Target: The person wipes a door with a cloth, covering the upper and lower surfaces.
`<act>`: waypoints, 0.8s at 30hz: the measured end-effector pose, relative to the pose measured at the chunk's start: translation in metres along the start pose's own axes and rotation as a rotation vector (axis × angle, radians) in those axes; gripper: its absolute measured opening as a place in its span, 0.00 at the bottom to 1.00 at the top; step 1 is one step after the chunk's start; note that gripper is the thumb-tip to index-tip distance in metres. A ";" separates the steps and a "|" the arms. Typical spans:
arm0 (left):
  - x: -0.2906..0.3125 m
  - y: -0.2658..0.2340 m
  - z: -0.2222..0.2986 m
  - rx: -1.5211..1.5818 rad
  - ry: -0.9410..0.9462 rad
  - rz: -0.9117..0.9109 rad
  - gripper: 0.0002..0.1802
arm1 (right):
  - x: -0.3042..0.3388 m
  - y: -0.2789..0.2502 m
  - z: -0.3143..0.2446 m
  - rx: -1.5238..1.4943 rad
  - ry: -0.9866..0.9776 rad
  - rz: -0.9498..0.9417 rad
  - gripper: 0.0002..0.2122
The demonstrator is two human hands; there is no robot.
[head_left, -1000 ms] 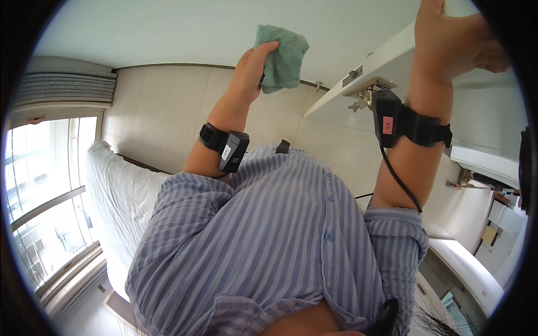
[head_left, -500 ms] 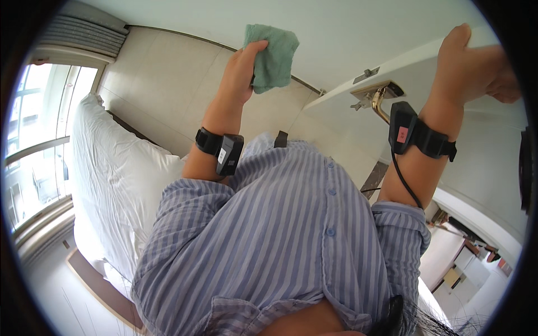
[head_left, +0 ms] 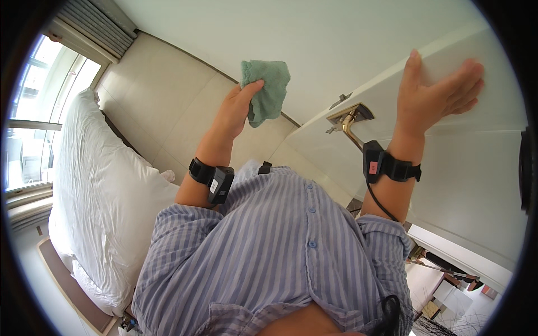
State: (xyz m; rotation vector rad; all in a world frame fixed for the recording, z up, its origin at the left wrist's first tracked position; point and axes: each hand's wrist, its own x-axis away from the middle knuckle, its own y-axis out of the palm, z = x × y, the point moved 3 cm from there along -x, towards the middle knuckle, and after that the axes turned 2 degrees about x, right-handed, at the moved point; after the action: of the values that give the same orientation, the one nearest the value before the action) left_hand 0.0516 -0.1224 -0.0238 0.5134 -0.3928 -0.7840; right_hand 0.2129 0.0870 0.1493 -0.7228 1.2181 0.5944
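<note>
The left hand (head_left: 231,111) has its grip closed around a folded green cloth (head_left: 272,92), pinched under the thumb and held up before the pale wall (head_left: 336,56). The right hand (head_left: 432,99) has a wide grip, fingers spread at the white door (head_left: 471,162), above its brass handle (head_left: 352,130); whether the palm actually touches is hard to tell.

Fingers curled a second ago, the person's bare right hand (head_left: 428,101) now opens out over the smooth white door (head_left: 465,162), its bent gold-toned metal lever handle (head_left: 348,124) more exposed.
</note>
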 end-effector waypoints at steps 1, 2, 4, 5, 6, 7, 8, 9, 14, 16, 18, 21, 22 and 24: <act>-0.002 0.004 -0.003 -0.017 -0.013 -0.013 0.21 | 0.004 0.001 0.000 -0.031 -0.002 -0.002 0.37; -0.004 0.008 -0.007 -0.015 -0.007 -0.014 0.21 | 0.008 0.001 0.000 -0.032 -0.005 0.003 0.37; -0.011 0.025 -0.017 -0.053 0.012 -0.100 0.20 | 0.016 0.000 0.005 -0.055 -0.030 -0.020 0.32; -0.017 0.033 -0.024 -0.049 0.016 -0.105 0.20 | 0.019 -0.001 0.008 -0.051 -0.035 -0.015 0.32; -0.024 0.042 -0.033 -0.067 0.025 -0.129 0.21 | 0.022 -0.002 0.012 -0.080 -0.041 -0.041 0.30; -0.028 0.055 -0.045 -0.080 0.026 -0.153 0.21 | 0.026 -0.008 0.019 -0.104 -0.050 -0.075 0.28; -0.038 0.064 -0.054 -0.080 0.028 -0.170 0.21 | 0.029 -0.010 0.024 -0.089 -0.051 -0.068 0.28; -0.048 0.073 -0.066 -0.086 -0.008 -0.205 0.21 | 0.032 -0.012 0.027 -0.101 -0.058 -0.075 0.27; -0.069 0.134 -0.086 -0.061 0.007 -0.277 0.22 | 0.046 -0.019 0.056 -0.141 -0.069 -0.121 0.25; -0.083 0.144 -0.088 -0.135 -0.035 -0.255 0.23 | 0.049 -0.020 0.060 -0.168 -0.076 -0.187 0.24; -0.096 0.149 -0.095 -0.215 -0.080 -0.229 0.24 | 0.056 -0.021 0.062 -0.161 -0.067 -0.211 0.24; -0.113 0.151 -0.104 -0.255 -0.121 -0.143 0.25 | 0.060 -0.019 0.064 -0.174 -0.067 -0.259 0.24; -0.113 0.155 -0.100 -0.250 -0.137 -0.137 0.25 | 0.062 -0.019 0.066 -0.170 -0.065 -0.287 0.24; -0.111 0.161 -0.092 -0.246 -0.155 -0.127 0.26 | 0.062 -0.017 0.068 -0.166 -0.069 -0.274 0.24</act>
State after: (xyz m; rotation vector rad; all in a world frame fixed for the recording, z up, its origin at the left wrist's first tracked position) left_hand 0.1177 0.0832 -0.0226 0.2492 -0.4024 -0.9838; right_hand 0.2828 0.1296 0.1045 -0.9835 0.9923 0.4910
